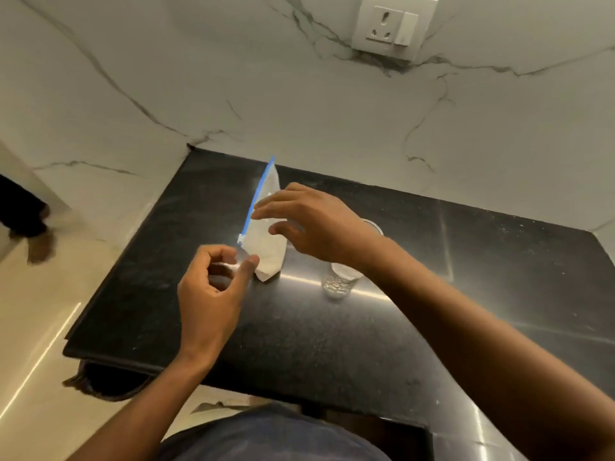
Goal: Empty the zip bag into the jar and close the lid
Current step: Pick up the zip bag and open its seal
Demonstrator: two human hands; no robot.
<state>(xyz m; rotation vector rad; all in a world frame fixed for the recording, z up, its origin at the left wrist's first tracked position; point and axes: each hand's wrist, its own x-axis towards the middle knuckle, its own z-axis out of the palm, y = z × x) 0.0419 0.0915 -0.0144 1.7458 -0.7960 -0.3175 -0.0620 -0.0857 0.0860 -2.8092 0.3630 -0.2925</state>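
The bag stands on end on the black worktop, its blue zip strip running up its left edge to a point near the back wall, the slider sitting at the strip's lower end. Something pale fills the bottom corner, which rests on the worktop; I cannot tell what it is.

The left hand pinches the bag's lower left edge just under the slider, thumb and forefinger closed on the film. The right hand reaches over from the other side, fingers spread and loosely curved against the upper part of the bag; whether its grip has closed on the film or only steadies it, I cannot tell.

Just right of the bag, partly under the right wrist, is the jar, clear glass, open at the top and apparently empty. A round clear thing behind the wrist may be its lid, but most of it is hidden.

The bag looks thin, soft and light, with most of its weight low down, so it will likely sag and fold wherever it is not supported. The film looks slick, so the stiffer zip strip is the safer place to hold, one hand on each side of the mouth. The jar looks narrow and easily tipped; it may want steadying during the pour.
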